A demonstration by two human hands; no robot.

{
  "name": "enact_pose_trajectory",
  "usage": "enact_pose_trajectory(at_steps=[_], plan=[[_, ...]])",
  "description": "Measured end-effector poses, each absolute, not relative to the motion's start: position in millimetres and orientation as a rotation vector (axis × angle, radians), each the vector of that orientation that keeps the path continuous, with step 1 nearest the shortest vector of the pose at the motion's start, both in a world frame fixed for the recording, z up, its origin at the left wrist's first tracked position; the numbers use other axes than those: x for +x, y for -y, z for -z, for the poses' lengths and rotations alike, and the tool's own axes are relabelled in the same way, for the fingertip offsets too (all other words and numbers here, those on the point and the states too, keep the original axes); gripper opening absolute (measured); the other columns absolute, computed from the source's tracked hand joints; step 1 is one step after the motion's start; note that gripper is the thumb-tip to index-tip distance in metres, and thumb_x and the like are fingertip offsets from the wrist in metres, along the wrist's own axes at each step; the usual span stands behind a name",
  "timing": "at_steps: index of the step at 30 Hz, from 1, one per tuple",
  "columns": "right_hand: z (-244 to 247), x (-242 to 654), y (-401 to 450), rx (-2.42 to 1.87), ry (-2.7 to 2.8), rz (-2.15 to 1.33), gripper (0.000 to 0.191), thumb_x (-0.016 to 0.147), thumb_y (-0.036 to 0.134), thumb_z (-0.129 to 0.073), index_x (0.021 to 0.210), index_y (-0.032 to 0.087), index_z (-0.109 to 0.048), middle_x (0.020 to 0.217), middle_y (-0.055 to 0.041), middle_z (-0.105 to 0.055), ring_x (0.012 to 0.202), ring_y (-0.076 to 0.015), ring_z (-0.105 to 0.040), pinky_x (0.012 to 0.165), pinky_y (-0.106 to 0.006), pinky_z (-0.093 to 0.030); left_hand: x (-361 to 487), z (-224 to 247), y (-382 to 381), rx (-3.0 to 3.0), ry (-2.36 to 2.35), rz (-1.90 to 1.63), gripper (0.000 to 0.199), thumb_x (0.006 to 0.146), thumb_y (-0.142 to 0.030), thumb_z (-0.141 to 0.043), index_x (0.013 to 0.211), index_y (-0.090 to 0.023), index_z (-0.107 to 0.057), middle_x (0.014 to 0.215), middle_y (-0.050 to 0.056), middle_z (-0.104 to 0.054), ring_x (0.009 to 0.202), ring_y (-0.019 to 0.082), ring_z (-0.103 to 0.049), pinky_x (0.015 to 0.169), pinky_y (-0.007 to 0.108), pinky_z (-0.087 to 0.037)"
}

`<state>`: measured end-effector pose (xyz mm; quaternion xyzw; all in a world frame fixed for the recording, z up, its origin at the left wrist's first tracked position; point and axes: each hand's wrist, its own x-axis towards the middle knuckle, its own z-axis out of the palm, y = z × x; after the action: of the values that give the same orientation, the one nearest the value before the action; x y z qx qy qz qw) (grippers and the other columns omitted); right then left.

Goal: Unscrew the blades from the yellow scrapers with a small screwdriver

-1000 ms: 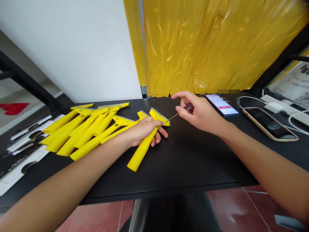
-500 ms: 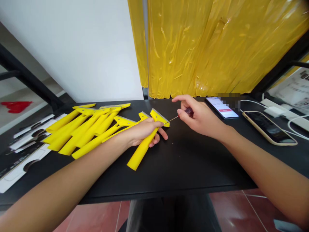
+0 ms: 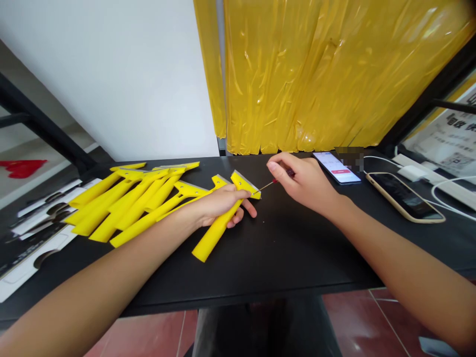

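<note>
My left hand [image 3: 226, 204] is closed around the neck of a yellow scraper [image 3: 211, 237] with a grey metal blade at its head. The thumb lies on the scraper close to the head, and the handle points down toward me. In my right hand [image 3: 297, 173] is a screwdriver [image 3: 266, 187] with a dark red handle, mostly hidden by the fingers. Its thin shaft reaches left to the scraper's head, by the left thumb tip. Several more yellow scrapers [image 3: 145, 201] lie overlapping on the black table [image 3: 282, 258], partly behind my left forearm.
Flat white and black packages [image 3: 52, 250] lie at the left end. On the right rest a lit phone [image 3: 336, 168], a second phone [image 3: 405, 197] in a beige case, and a white power strip [image 3: 439, 178] with cables. Yellow plastic sheeting [image 3: 297, 74] hangs behind the table.
My right fingers have curled in around the screwdriver handle; the index finger was stretched out before. The shaft stays at the scraper's head, and my left hand keeps its hold. The view has shifted slightly.
</note>
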<state>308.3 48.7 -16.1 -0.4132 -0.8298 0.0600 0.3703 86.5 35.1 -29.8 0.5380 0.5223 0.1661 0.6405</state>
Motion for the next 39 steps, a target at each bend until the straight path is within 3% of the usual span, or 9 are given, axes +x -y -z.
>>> enact_pose_trajectory(at_steps=[4,7,9,13,19,24,30,37,39], plan=[[18,309,-50,-0.963,2.195,-0.249,0.027,0.101,0.034,-0.05,0.12,0.02,-0.061,0.074,0.0007,-0.063,0.062,-0.014,-0.057,0.064,-0.028,-0.042,89,28,-33,1.19,-1.218,-0.438,0.033,0.1,-0.032,-0.044,0.079,-0.014,-0.062,0.041,0.001,-0.052,0.029,0.012,-0.04,0.033,0.023,-0.036],[20,308,-48,-0.832,2.254,-0.22,0.033,0.1,0.031,-0.05,0.13,0.019,-0.056,0.091,-0.0037,-0.065,0.072,-0.0154,-0.059,0.068,-0.028,-0.044,87,30,-34,1.234,-1.2,-0.432,0.04,0.101,-0.036,-0.044,0.081,-0.01,-0.066,0.039,0.001,-0.049,0.03,0.012,-0.042,0.035,0.023,-0.036],[20,307,-47,-0.875,2.24,-0.16,0.032,0.101,0.035,-0.049,0.127,0.02,-0.058,0.094,-0.005,-0.067,0.075,-0.0167,-0.061,0.069,-0.029,-0.044,85,32,-35,1.27,-1.175,-0.415,0.045,0.101,-0.04,-0.044,0.083,-0.007,-0.07,0.039,0.001,-0.049,0.031,0.012,-0.044,0.036,0.023,-0.037],[18,307,-46,-1.021,2.165,-0.101,0.029,0.104,0.04,-0.044,0.107,0.021,-0.065,0.081,-0.0022,-0.068,0.069,-0.0162,-0.063,0.067,-0.029,-0.042,83,35,-35,1.302,-1.164,-0.391,0.045,0.1,-0.039,-0.044,0.082,-0.007,-0.071,0.04,0.001,-0.048,0.031,0.013,-0.044,0.036,0.024,-0.037],[18,309,-44,-0.896,2.246,-0.126,0.03,0.096,0.022,-0.049,0.124,0.02,-0.059,0.079,0.0001,-0.064,0.063,-0.0144,-0.057,0.064,-0.028,-0.041,86,32,-33,1.292,-1.202,-0.416,0.041,0.1,-0.036,-0.043,0.08,-0.01,-0.067,0.039,0.001,-0.048,0.03,0.013,-0.042,0.035,0.024,-0.036],[19,308,-46,-1.046,2.182,-0.143,0.023,0.101,0.034,-0.05,0.115,0.021,-0.063,0.074,0.0011,-0.066,0.062,-0.0141,-0.059,0.063,-0.028,-0.04,87,30,-33,1.27,-1.204,-0.405,0.04,0.101,-0.036,-0.043,0.08,-0.01,-0.066,0.039,0.001,-0.049,0.03,0.013,-0.042,0.035,0.024,-0.036],[17,309,-48,-0.861,2.222,-0.264,0.033,0.097,0.027,-0.055,0.129,0.022,-0.055,0.074,0.003,-0.053,0.063,-0.0133,-0.052,0.063,-0.027,-0.04,87,29,-32,1.259,-1.226,-0.417,0.035,0.1,-0.035,-0.043,0.08,-0.013,-0.063,0.039,0.001,-0.05,0.03,0.013,-0.043,0.034,0.024,-0.037],[14,311,-52,-0.999,2.16,-0.419,0.027,0.101,0.04,-0.049,0.107,0.022,-0.067,0.087,-0.0033,-0.068,0.074,-0.0163,-0.061,0.069,-0.029,-0.045,87,32,-27,1.271,-1.205,-0.473,0.019,0.097,-0.035,-0.05,0.088,-0.019,-0.053,0.047,-0.001,-0.056,0.033,0.014,-0.047,0.034,0.024,-0.039],[16,314,-58,-1.011,2.149,-0.561,0.027,0.1,0.041,-0.051,0.111,0.022,-0.066,0.088,-0.0027,-0.068,0.076,-0.0161,-0.061,0.07,-0.029,-0.046,88,34,-27,1.257,-1.203,-0.547,0.017,0.096,-0.037,-0.052,0.093,-0.02,-0.049,0.057,0.0,-0.062,0.035,0.014,-0.05,0.034,0.024,-0.041]])
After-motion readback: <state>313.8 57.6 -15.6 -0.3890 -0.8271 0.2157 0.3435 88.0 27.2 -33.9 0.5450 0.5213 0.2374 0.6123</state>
